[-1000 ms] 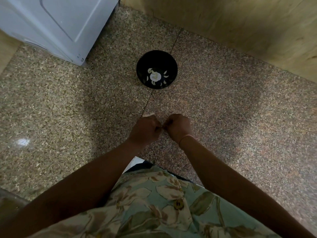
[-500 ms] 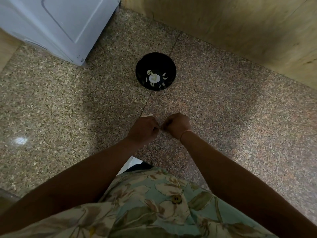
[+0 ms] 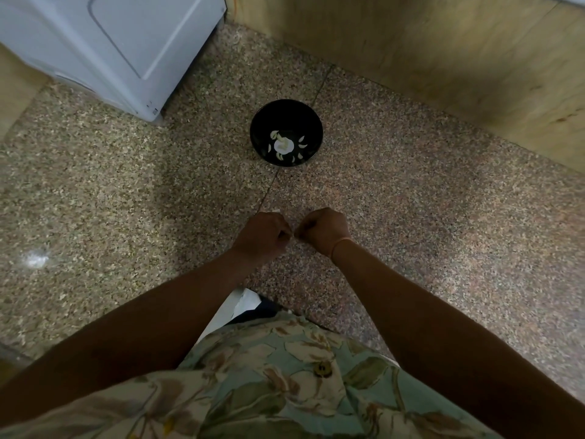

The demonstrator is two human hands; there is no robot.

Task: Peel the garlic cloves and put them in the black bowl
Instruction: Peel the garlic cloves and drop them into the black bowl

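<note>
White, a smooth-panelled appliance cabinet fills the upper left corner, standing on a speckled brown and beige stone floor that has a bright glare spot at the far left. Low in the middle, a pale green shirt with a cream floral print fills the bottom edge, and a flat white piece pokes out from under the left forearm.

The left hand is held above the floor near the centre, its fingers curled tightly inward and the knuckles facing up. A thin pale sliver shows at its far edge. Its fingertips meet those of the other hand on a small pale garlic clove, which is almost wholly hidden by the pinch.

Beyond the hands and well apart from them, a round black bowl sits upright on the floor by a tile seam. Inside it lie several peeled whitish garlic pieces, gathered at the bottom.

The right hand is curled just as tightly and pinches the same clove from the other side. A thin orange band circles its wrist.

A tan wooden panel runs along the upper right.
</note>
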